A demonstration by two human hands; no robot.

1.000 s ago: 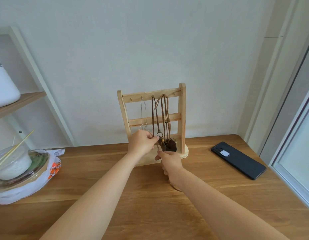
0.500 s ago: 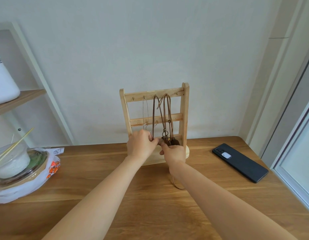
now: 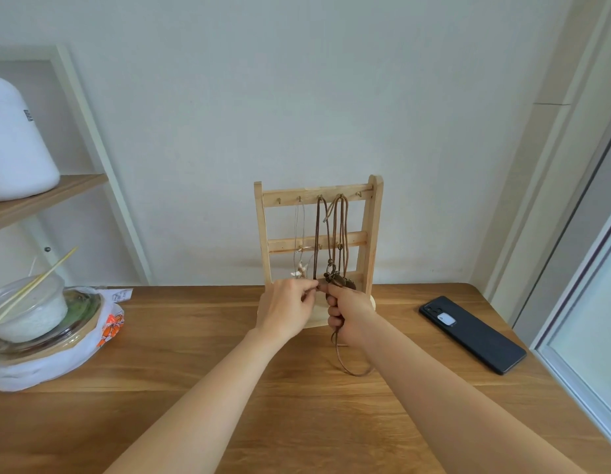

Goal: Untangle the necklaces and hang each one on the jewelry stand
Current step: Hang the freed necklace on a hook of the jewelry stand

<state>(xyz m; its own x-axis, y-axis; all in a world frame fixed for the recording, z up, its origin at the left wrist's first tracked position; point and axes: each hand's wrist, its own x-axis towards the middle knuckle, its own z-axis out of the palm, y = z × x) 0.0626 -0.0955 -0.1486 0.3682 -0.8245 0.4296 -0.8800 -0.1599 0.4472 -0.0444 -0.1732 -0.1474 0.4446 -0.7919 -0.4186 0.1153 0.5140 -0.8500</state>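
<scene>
The pale wooden jewelry stand stands upright at the back of the bench. Brown cord necklaces hang from two middle hooks on its top rail. A thin pale necklace hangs left of them. A loose cord loops onto the bench in front.

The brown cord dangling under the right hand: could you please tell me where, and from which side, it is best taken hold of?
Probably at the slack loop of the brown cord just under the right hand, coming from the left with a fingertip grip: it is exposed there, while the right forearm covers its other side.
</scene>
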